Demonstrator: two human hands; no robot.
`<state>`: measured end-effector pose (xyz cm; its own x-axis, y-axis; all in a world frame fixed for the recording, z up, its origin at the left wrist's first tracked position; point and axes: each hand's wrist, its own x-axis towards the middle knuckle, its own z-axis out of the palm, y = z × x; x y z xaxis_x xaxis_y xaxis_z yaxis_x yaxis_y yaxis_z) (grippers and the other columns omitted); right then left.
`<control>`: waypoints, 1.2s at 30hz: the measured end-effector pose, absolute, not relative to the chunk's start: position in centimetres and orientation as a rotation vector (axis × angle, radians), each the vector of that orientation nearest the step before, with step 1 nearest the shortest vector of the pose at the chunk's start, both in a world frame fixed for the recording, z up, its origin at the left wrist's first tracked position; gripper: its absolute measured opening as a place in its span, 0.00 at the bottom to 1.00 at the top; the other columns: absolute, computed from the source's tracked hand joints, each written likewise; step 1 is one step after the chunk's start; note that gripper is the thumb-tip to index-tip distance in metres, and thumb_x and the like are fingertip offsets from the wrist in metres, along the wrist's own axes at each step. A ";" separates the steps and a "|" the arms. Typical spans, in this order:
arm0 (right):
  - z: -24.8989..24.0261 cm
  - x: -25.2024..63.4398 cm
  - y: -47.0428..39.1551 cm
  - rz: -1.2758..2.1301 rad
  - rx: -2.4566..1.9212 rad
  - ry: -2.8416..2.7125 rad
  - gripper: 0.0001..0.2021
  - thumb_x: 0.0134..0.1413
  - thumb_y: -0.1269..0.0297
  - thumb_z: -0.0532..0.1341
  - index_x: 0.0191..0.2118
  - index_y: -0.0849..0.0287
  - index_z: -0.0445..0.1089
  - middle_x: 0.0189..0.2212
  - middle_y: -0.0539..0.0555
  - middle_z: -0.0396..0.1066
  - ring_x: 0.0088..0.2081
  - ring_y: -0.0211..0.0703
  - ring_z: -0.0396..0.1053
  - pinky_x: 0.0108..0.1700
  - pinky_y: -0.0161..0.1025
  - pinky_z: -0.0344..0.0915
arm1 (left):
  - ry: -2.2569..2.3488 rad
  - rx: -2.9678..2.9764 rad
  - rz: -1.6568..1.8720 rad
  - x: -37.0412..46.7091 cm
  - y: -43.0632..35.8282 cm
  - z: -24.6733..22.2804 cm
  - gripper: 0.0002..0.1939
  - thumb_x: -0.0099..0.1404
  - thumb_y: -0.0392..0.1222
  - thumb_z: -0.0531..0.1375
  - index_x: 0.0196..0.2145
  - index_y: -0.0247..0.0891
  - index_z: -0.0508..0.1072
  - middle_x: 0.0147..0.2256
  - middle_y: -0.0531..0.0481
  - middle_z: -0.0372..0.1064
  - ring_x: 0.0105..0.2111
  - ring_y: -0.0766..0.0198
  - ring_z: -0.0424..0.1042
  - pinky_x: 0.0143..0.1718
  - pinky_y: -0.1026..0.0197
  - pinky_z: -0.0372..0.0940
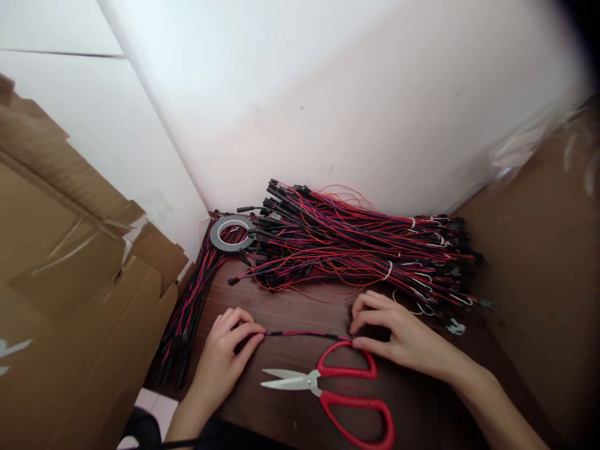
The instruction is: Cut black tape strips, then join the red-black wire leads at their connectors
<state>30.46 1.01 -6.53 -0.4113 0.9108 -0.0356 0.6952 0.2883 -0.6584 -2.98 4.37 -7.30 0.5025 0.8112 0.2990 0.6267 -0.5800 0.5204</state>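
A short red and black wire cable (304,333) with black bands near both ends stretches almost straight just above the brown tabletop. My left hand (225,347) pinches its left end between thumb and fingertips. At the right end, the thumb and index finger of my right hand (391,328) close around the wire, the other fingers curled above. Below the cable lies a pair of scissors (309,381) with red handles, its blades slightly apart and pointing left. The upper handle loop sits right under my right thumb and the wire's end.
Behind my hands lies a big pile of red and black wire harnesses (337,244), tied with white bands. A grey tape roll (216,236) rests at its left, on another wire bundle (192,312). Cardboard (84,262) stands at left, a brown panel (539,250) at right, a white wall (304,94) behind.
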 end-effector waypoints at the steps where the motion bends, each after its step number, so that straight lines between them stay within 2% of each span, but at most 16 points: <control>1: -6.5 30.4 1.0 0.858 -1.451 -2.215 0.07 0.59 0.58 0.63 0.35 0.55 0.75 0.39 0.55 0.68 0.44 0.47 0.65 0.48 0.44 0.62 | 1.203 2.396 0.737 -2.9 4.5 -7.2 0.07 0.69 0.39 0.58 0.35 0.42 0.77 0.34 0.50 0.69 0.36 0.61 0.67 0.39 0.59 0.60; 15: -6.4 30.3 1.1 0.820 -1.441 -2.162 0.11 0.63 0.59 0.58 0.32 0.56 0.75 0.37 0.55 0.70 0.41 0.46 0.67 0.46 0.45 0.62 | 1.220 2.316 0.800 -2.8 4.9 -6.9 0.08 0.67 0.42 0.60 0.34 0.43 0.79 0.32 0.50 0.72 0.34 0.61 0.70 0.38 0.60 0.63; 22: -6.3 30.4 1.0 0.754 -1.424 -2.184 0.11 0.63 0.60 0.58 0.34 0.56 0.75 0.37 0.55 0.70 0.41 0.45 0.67 0.46 0.43 0.63 | 1.210 2.270 0.821 -2.9 4.9 -7.3 0.06 0.65 0.41 0.61 0.34 0.42 0.80 0.33 0.49 0.72 0.36 0.61 0.71 0.39 0.60 0.64; 30: -6.6 29.8 1.1 0.644 -1.432 -2.198 0.10 0.63 0.62 0.58 0.31 0.58 0.73 0.35 0.55 0.70 0.40 0.45 0.67 0.44 0.42 0.63 | 1.176 2.235 0.885 -3.1 4.8 -7.6 0.07 0.65 0.40 0.60 0.34 0.43 0.80 0.34 0.50 0.73 0.37 0.61 0.71 0.41 0.61 0.64; 36: -6.3 29.7 1.2 0.669 -1.427 -2.180 0.09 0.62 0.64 0.59 0.31 0.58 0.72 0.35 0.55 0.71 0.40 0.45 0.68 0.44 0.42 0.64 | 1.176 2.242 0.894 -3.4 5.0 -7.8 0.08 0.66 0.42 0.60 0.34 0.44 0.80 0.34 0.50 0.74 0.37 0.61 0.72 0.41 0.61 0.65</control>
